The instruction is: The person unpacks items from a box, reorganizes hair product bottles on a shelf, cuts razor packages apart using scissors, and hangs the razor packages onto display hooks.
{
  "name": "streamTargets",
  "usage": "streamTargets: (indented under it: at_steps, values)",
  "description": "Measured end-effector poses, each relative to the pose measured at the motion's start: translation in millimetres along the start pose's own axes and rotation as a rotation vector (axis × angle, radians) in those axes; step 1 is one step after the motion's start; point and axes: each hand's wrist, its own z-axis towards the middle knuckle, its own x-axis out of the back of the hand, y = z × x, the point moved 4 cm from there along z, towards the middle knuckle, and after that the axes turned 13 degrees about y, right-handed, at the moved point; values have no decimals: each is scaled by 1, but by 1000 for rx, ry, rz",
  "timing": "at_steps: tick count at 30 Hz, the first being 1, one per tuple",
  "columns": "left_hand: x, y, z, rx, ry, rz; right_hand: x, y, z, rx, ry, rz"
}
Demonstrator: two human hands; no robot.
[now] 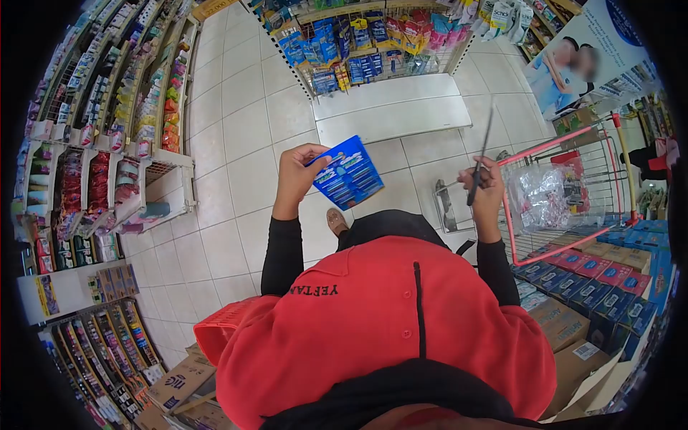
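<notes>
Between the thumb and fingers of my left hand point(301, 172) is the upper left edge of a blue packet point(349, 174). The packet is flat, tilted, and held out over the tiled floor, with printing on its face. My right hand point(485, 188) grips a thin, dark-handled tool point(476, 175) whose long narrow blade points up and away. The tool looks like a knife or scissors; its exact kind is unclear. The two hands are well apart, and the tool does not touch the packet.
Ahead stands a shelf base point(393, 107) under hanging blue packs. A red-edged wire cart point(508, 215) with clear plastic bags is at the right, above stacked boxes point(559, 322). Stocked shelves point(107, 154) line the left. A red basket point(215, 333) is beside my body.
</notes>
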Motion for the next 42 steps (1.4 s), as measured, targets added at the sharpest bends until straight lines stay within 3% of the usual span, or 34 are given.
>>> streamTargets:
  at_steps: [1, 4, 9, 13, 16, 17, 22, 26, 31, 34, 42]
  values:
    - [3, -10, -5, 2, 4, 4, 16, 2, 2, -10, 44, 0]
    - [9, -24, -22, -235, 31, 618, 60, 7, 10, 49, 134, -32]
    - [22, -52, -56, -222, 115, 846, 123, 19, 25, 181, 331, -77]
    - [41, -60, -66, -172, 282, 735, 149, 26, 28, 172, 432, -116]
    - [46, -41, -61, -26, 348, 433, 154, 40, 29, 173, 454, -128]
    - [42, -29, -61, 92, 329, 255, 150, 41, 27, 168, 425, -110]
    - [25, 14, -37, 1, 235, -83, 99, 21, 16, 161, 239, 31]
    - [2, 52, -25, -24, 148, -248, 49, -7, 8, 121, 116, 62]
    - [-19, 79, -19, -20, 78, -413, -13, -25, -3, -86, -228, 223]
    - [-24, 80, -19, 18, 79, -494, -29, -20, -9, -136, -370, 138]
    - [-22, 51, -20, 254, 53, -642, -39, -8, -11, -355, -367, 334]
